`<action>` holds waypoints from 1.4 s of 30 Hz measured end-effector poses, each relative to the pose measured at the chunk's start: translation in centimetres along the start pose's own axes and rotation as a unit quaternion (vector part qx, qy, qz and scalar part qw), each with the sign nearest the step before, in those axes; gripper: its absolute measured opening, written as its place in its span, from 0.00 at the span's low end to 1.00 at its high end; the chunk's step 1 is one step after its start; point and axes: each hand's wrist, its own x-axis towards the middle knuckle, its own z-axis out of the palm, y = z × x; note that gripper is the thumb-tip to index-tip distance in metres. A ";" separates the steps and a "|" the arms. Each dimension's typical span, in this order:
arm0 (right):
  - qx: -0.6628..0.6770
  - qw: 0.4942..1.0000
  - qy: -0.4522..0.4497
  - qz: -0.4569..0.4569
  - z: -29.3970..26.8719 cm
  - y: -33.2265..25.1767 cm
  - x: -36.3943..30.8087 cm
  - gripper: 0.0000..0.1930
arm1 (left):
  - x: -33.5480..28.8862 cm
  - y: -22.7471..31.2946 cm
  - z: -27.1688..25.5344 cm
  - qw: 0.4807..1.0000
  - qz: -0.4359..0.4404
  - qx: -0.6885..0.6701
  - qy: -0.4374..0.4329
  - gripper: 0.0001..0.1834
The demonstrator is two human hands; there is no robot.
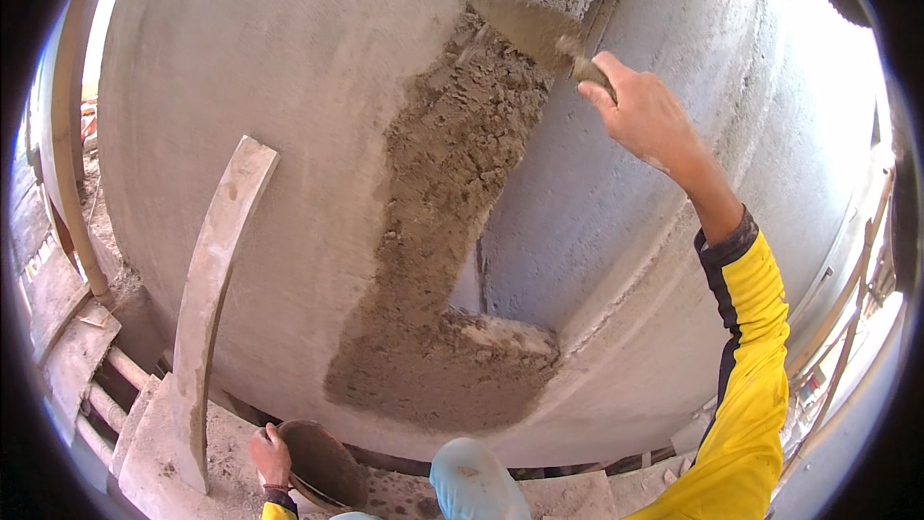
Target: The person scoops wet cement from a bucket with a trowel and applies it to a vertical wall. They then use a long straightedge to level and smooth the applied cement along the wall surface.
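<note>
My right hand (650,116) is raised and closed around the handle of a trowel (527,29). The trowel's blade lies against or just over a strip of wet, rough mortar (462,149) on the grey wall (279,67). This strip runs down beside a recessed opening and spreads out below its lower corner. Low at the left, my left hand (270,455) grips the rim of a dark round bucket (325,465). Grey mortar coats the bucket's inside; how much it holds is hard to make out.
A long straight-edge board (219,299) leans upright against the wall at the left. Planks (82,356) and bamboo poles (106,407) form a platform with gaps. My covered knee (476,481) is at the bottom. Poles (857,299) stand at the far right.
</note>
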 end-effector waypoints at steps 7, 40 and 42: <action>0.200 0.977 -0.004 0.080 1.3 2.7 1.5 0.23 | 0.1 -0.3 0.6 1.000 0.013 0.003 0.009 0.21; 0.270 0.934 -0.233 0.010 14.1 -7.4 -9.5 0.21 | 0.2 -1.5 -0.4 1.000 0.006 0.008 0.005 0.23; 0.205 0.935 -0.288 -0.034 16.9 -8.6 -12.2 0.21 | 0.1 -0.3 -1.1 1.000 0.004 0.008 -0.013 0.23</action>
